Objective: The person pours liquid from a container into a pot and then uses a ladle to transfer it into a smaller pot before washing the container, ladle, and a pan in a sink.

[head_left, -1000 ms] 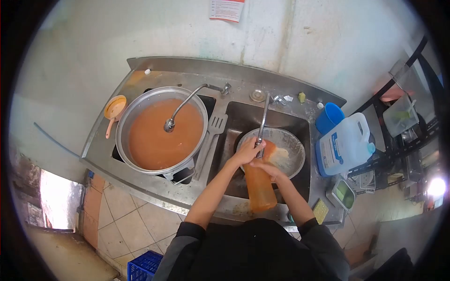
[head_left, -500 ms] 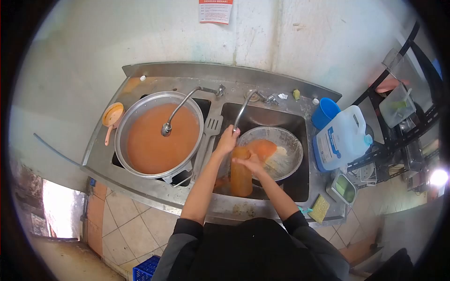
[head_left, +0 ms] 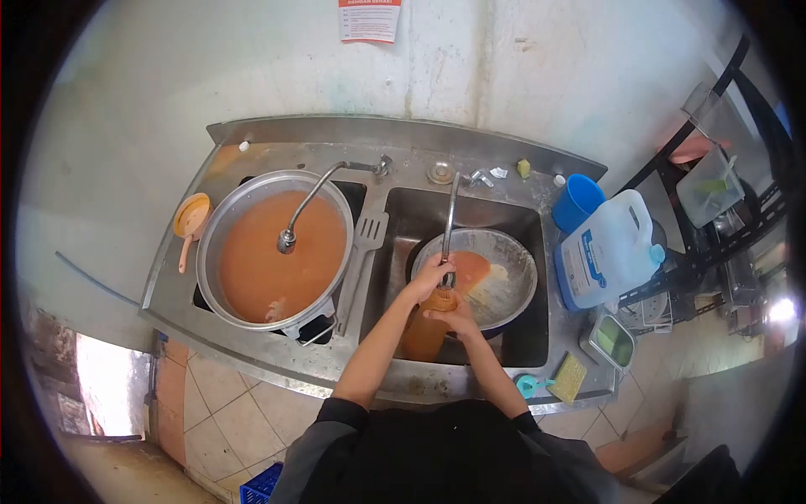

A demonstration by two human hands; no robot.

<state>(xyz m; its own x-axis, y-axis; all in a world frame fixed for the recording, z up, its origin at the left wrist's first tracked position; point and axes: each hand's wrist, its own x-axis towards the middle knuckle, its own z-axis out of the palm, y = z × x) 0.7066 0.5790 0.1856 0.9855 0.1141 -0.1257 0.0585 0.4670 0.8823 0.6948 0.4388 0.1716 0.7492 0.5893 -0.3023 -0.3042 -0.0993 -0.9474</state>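
Just beside pan (head_left: 522,281) rim, orange bottle (head_left: 422,334)

A tall orange bottle (head_left: 422,334) stands nearly upright in the right sink basin (head_left: 531,334), its mouth right under the tip of the thin, curved metal tap (head_left: 451,214).

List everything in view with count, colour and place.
steel double sink: one, grey, below wall
large metal pot of orange liquid: one, grey, left basin
curved steel left tap: one, grey, over pot
steel right tap: one, grey, over pan
slotted metal spatula: one, grey, between basins
round metal pan: one, grey, right basin
orange plastic scoop: one, orange, left of pot
white plastic jug: one, white, right counter
tall orange bottle: one, orange, under right tap
left hand: one, at right tap's tip
right hand: one, gripping bottle
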